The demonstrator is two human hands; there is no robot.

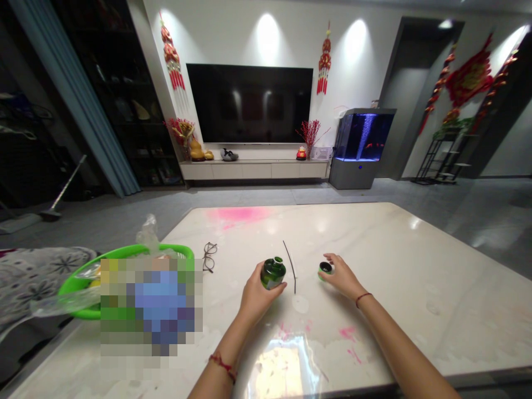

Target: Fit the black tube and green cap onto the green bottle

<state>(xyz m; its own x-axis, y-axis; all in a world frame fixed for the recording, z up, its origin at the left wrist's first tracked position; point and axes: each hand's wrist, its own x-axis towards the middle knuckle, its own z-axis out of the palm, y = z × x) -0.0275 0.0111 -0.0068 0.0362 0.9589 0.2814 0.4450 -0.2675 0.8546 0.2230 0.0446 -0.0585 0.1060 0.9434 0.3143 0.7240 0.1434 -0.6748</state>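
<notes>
My left hand point(258, 291) is wrapped round a dark green glass bottle point(273, 273), whose uncapped mouth shows at the top. To its right, my right hand point(341, 277) pinches a small round cap point(325, 270), dark inside with a green edge, its hollow side facing up. Between the two hands a thin black stick point(292, 267) lies on the white table point(399, 249), apart from both. Whether the bottle rests on the table or is held just above it I cannot tell.
Eyeglasses point(209, 257) lie left of the bottle. A green basket point(124, 250) with plastic bags stands at the table's left, partly blurred out. Pink stains point(239, 214) mark the tabletop. Beyond are a television point(249, 105) and a fish tank point(364, 138).
</notes>
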